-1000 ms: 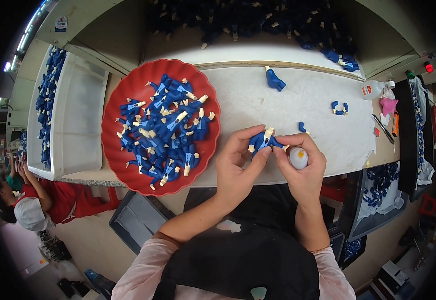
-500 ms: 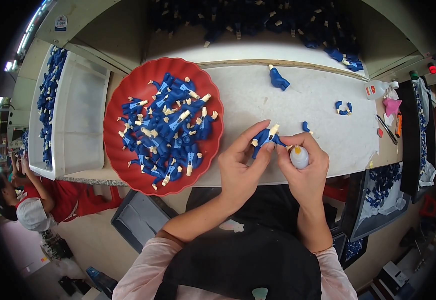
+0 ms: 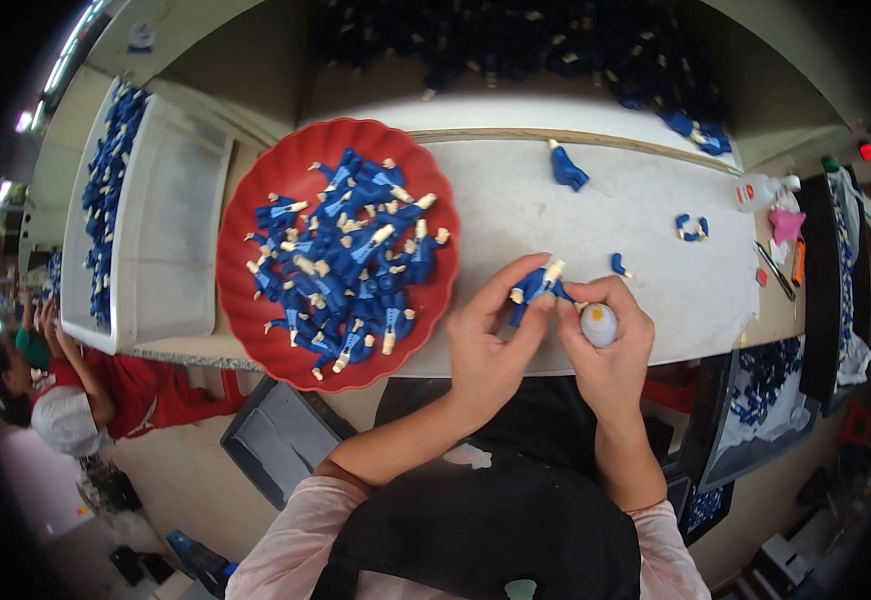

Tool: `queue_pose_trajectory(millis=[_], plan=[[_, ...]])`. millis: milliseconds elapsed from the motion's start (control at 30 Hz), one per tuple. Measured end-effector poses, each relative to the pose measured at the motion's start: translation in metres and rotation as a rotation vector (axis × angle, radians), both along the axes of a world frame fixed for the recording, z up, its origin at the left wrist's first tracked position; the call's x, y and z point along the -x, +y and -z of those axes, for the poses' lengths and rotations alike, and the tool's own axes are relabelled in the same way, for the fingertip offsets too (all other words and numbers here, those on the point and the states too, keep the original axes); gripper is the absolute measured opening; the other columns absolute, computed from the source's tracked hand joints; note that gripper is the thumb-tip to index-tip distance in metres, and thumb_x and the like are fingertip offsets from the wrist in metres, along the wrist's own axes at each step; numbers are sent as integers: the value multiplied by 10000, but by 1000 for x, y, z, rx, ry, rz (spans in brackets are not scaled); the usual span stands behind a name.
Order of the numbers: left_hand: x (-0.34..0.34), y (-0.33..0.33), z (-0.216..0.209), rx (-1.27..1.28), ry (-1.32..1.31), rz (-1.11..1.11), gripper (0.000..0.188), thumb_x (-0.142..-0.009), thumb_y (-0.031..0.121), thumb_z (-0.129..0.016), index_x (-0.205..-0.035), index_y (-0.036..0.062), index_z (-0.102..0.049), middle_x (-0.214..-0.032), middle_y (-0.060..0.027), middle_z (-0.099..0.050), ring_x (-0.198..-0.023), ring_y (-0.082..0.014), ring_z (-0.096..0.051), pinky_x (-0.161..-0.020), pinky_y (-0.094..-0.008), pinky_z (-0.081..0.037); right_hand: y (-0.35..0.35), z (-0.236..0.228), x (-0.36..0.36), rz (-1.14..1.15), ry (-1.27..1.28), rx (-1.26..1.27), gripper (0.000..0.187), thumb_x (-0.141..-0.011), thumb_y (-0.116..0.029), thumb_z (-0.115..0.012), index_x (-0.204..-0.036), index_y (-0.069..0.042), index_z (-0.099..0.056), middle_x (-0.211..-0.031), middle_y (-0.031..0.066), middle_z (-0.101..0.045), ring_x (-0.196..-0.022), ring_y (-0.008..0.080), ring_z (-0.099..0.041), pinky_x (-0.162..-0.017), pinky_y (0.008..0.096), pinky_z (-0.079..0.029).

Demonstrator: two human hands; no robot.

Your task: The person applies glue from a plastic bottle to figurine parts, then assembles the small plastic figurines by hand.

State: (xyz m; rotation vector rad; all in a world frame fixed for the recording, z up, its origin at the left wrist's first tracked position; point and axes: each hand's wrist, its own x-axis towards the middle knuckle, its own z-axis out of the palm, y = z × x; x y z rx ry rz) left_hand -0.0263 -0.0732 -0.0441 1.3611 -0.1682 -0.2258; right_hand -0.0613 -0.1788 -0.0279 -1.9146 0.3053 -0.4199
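A small blue toy figure body (image 3: 536, 284) with a cream-coloured neck is held upright near the table's front edge. My left hand (image 3: 491, 345) is closed round its side, thumb and fingers pinching it. My right hand (image 3: 608, 352) has a small white squeeze bottle (image 3: 599, 327) with a yellow tip tucked in its curled fingers. Its thumb and forefinger press at the figure's arm on that side. Just beyond lies a loose blue arm piece (image 3: 619, 264), and farther off a pair of curved arm pieces (image 3: 693, 229). Another blue body (image 3: 568, 168) lies near the back.
A red scalloped bowl (image 3: 437, 315) heaped with figures stands at left, beside a white bin (image 3: 171, 220). A clear bottle (image 3: 756, 192), pink cloth (image 3: 786, 224) and tweezers (image 3: 776, 270) lie at right. More blue parts fill the back shelf. A person sits at far left.
The whole view has shifted slightly. My hands stay together on the figure, and my right thumb and fingers have moved a little closer to its body.
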Motion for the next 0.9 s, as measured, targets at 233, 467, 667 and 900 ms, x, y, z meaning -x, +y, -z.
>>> queue_pose_trajectory(millis=[233, 467, 667, 900], plan=[[-5, 17, -11, 306, 162, 374, 341, -850, 166, -481, -1147, 0, -460, -1041, -67, -522, -914, -87, -482, -782, -229, -391, -9, -4, 12, 67, 6, -93, 133, -681, 80, -563, -797, 17, -547, -706, 47, -518, -644, 109, -466, -618, 205, -369], [2, 21, -5, 733, 575, 629, 356, -853, 123, -468, -1190, 20, -416, -1070, -36, -492, -947, -74, -452, -784, -207, -379, -14, -10, 25, -66, -113, 75, 115, -701, 87, -544, -793, 23, -518, -710, 65, -479, -640, 133, -437, -599, 218, -359], [1, 37, -11, 629, 453, 749, 381, -825, 118, -510, -1172, -6, -413, -1081, -61, -494, -979, -103, -465, -810, -230, -380, -14, -29, 31, -202, -86, 168, 120, -688, 54, -582, -779, 17, -512, -684, 100, -535, -598, 151, -487, -562, 227, -378], [0, 45, -9, 625, 524, 768, 340, -832, 127, -494, -1139, -7, -431, -1091, -90, -494, -1015, -130, -465, -848, -256, -373, -15, -23, 28, -300, -173, 269, 153, -656, 24, -632, -784, 4, -551, -619, 96, -547, -522, 170, -500, -497, 237, -380]])
